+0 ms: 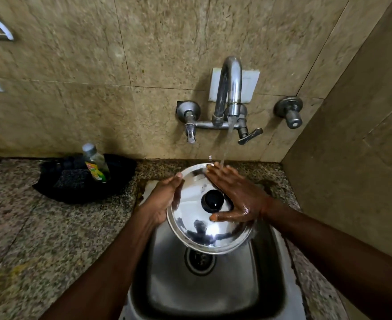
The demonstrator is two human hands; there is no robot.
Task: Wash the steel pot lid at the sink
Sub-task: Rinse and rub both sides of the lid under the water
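Observation:
A round steel pot lid [204,232] with a black knob [212,200] is held tilted above the steel sink [204,289]. My left hand [165,199] grips the lid's left rim. Flat and wet, my right hand [234,197] lies on the lid's top face, fingers spread toward the far rim and thumb below the knob. Water runs from the tap [231,88] onto the fingertips of my right hand and the lid's far edge.
A dish-soap bottle [95,163] stands in a black tray [58,192] with a scrub pad [71,179] on the granite counter [40,239] to the left. Tiled walls close in behind and to the right. A separate wall valve [291,112] sits right of the tap.

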